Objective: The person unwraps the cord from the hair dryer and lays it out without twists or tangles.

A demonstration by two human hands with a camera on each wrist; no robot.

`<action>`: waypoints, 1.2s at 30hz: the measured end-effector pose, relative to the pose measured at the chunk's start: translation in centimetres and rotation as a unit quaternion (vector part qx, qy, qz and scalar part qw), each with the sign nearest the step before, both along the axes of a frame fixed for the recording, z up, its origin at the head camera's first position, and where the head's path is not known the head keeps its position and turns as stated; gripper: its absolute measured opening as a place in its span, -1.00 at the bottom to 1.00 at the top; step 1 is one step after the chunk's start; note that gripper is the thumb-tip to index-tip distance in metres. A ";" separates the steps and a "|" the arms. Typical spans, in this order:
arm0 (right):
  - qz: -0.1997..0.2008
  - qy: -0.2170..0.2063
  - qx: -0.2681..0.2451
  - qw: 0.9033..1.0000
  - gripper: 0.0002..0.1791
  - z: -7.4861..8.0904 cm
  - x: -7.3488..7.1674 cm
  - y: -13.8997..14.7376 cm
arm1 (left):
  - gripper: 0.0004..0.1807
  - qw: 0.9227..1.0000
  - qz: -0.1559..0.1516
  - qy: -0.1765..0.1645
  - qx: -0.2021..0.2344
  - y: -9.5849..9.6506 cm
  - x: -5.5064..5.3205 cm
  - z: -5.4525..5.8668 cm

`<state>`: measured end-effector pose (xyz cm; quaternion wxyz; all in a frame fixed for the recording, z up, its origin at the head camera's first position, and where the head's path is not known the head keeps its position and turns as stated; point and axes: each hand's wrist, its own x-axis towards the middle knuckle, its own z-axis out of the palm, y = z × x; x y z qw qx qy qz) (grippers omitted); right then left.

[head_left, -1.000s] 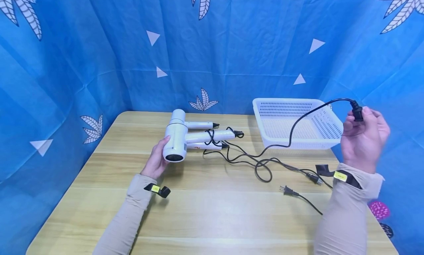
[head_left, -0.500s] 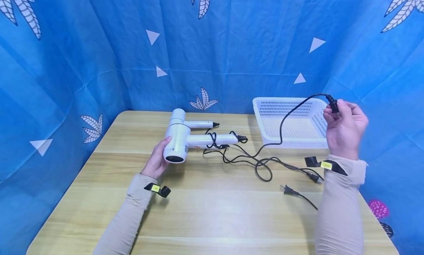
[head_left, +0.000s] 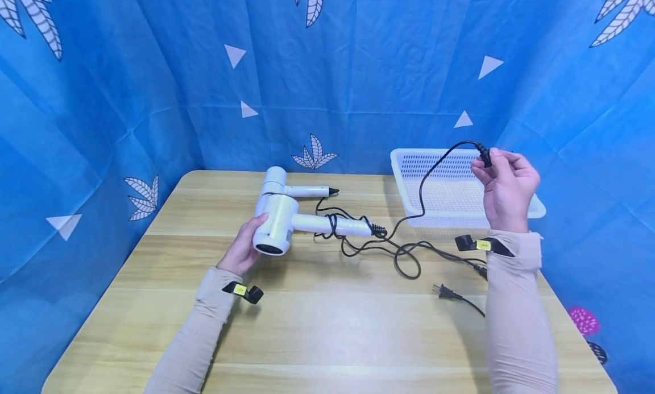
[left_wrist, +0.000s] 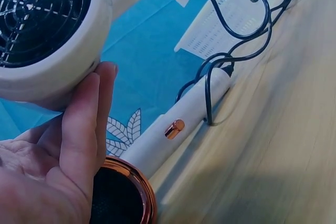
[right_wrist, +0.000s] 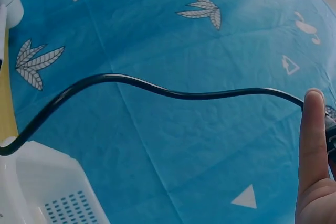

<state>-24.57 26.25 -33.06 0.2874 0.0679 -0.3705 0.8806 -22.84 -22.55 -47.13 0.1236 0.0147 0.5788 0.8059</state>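
Observation:
My left hand (head_left: pixel 243 246) grips the barrel of a white hair dryer (head_left: pixel 280 220), thumb on its near side. The dryer's handle points right, with black cord wound around it. In the left wrist view, its dark round grille (left_wrist: pixel 39 14) fills the upper left, fingers beneath. Under it on the table lies another white hair dryer (left_wrist: pixel 173 129) with a copper rim and switch. Over the basket's right part, my right hand (head_left: pixel 509 195) pinches a black plug (head_left: pixel 484 155) between thumb and fingers. The plug's cord (head_left: pixel 422 189) arcs down left toward the dryers.
A white slotted basket (head_left: pixel 440 219) stands at the table's back right. Farther back lies a white dryer handle (head_left: pixel 309 191). Tangled cords cross the middle right, with a loose two-pin plug (head_left: pixel 447 293) near my right sleeve. Blue curtain (head_left: pixel 348 70) hangs behind the wooden table.
My right hand has moved left and slightly up with the plug, passing in front of the basket. In my left hand, the dryer has shifted slightly right, its handle lower and away from the others.

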 end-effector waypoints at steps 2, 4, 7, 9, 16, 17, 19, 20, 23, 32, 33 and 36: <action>-0.002 -0.002 0.004 1.000 -0.79 0.1 -0.2 -0.1 | -0.63 1.000 -0.006 0.003 -0.004 -0.1 0.0 -0.1; -0.005 -0.003 -0.001 1.000 -0.76 0.4 -0.3 -0.2 | -0.64 1.000 -0.011 0.005 -0.009 -0.1 -0.1 -0.1; -0.013 0.000 -0.015 1.000 -0.74 1.0 -0.5 -0.3 | -0.68 1.000 -0.019 0.010 -0.018 -0.2 -0.2 -0.2; -0.023 0.006 -0.023 0.999 -0.73 1.5 -0.5 -0.3 | -0.72 0.999 -0.023 0.011 -0.021 -0.2 -0.3 -0.3; -0.054 0.034 -0.057 0.996 -0.77 3.3 -0.1 0.0 | -0.76 0.999 -0.031 0.011 -0.036 -0.2 -0.3 -0.3; -0.053 0.036 -0.066 0.996 -0.77 3.6 0.0 0.1 | -0.77 0.999 -0.030 0.010 -0.038 -0.2 -0.3 -0.3; -0.050 0.038 -0.084 0.994 -0.78 4.1 0.1 0.3 | -0.77 0.999 -0.030 0.010 -0.041 -0.3 -0.4 -0.3; -0.049 0.038 -0.092 0.994 -0.79 4.4 0.2 0.4 | -0.77 0.999 -0.029 0.009 -0.044 -0.3 -0.4 -0.3; -0.046 0.037 -0.118 0.991 -0.81 5.4 0.5 0.8 | -0.78 0.998 -0.026 0.006 -0.048 -0.4 -0.4 -0.3; -0.058 0.058 -0.162 0.983 -0.84 9.0 2.1 1.5 | -0.81 0.998 -0.022 -0.005 -0.064 -0.5 -0.5 -0.2; -0.064 0.061 -0.165 0.982 -0.85 9.2 2.3 1.5 | -0.81 0.998 -0.023 -0.007 -0.065 -0.5 -0.4 -0.2; -0.079 0.062 -0.175 0.979 -0.86 9.8 3.2 1.7 | -0.80 0.998 -0.018 -0.013 -0.066 -0.4 -0.4 -0.1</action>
